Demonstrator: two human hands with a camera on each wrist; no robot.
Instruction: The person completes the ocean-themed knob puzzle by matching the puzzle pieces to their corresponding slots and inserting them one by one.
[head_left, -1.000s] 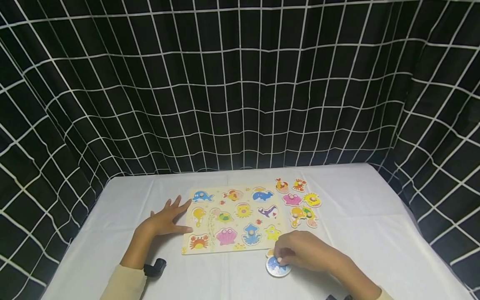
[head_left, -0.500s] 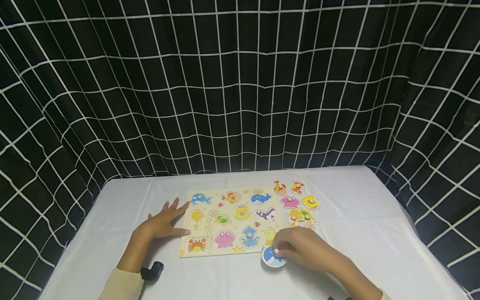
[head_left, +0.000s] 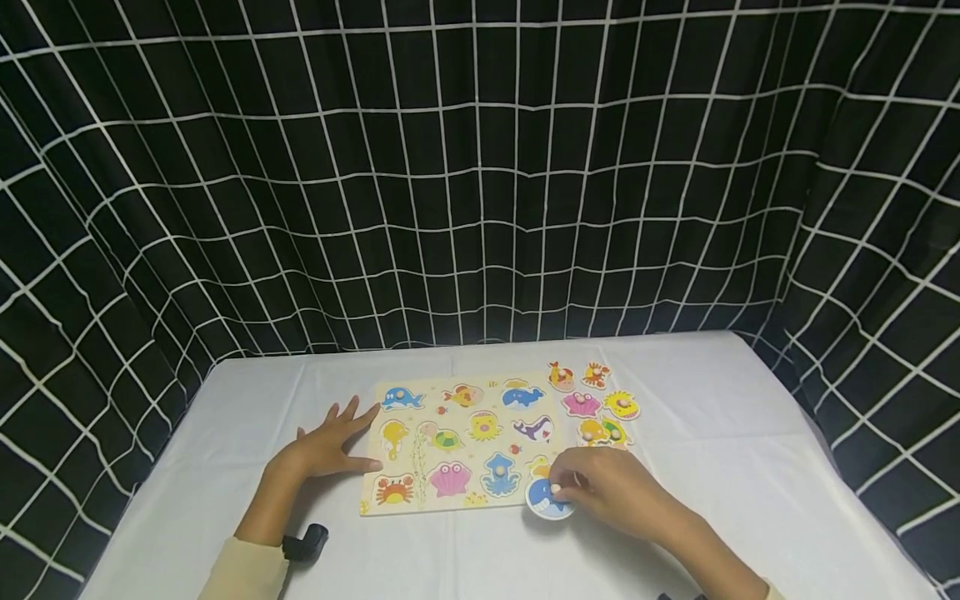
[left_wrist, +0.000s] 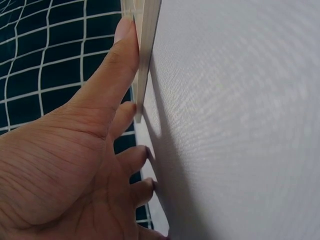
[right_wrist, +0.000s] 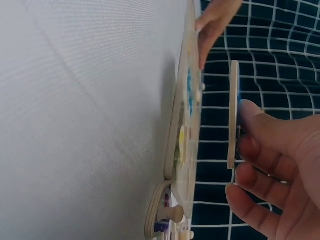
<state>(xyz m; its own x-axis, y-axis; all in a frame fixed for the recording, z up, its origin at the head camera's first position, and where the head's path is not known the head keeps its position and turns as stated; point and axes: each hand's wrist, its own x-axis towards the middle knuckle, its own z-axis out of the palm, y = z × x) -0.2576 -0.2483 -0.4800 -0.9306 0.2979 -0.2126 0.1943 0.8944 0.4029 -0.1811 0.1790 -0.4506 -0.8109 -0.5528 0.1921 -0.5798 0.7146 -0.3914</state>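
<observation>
- Head: the right hand (head_left: 611,492) pinches the knob (head_left: 555,489) of the whale piece (head_left: 545,500) between thumb and finger, over the near right corner of the board (head_left: 480,454).
- The left hand (head_left: 327,442), fingers spread and grasping nothing, has thumb and forefinger at the board's left edge.
- Loose pieces (head_left: 581,405) lie on the white cloth (head_left: 420,558), right of the board.
- Left wrist: the thumb (left_wrist: 117,65) rests along the board's edge; the other fingers are spread.
- Right wrist: the whale piece, edge-on, is clear of the board.
</observation>
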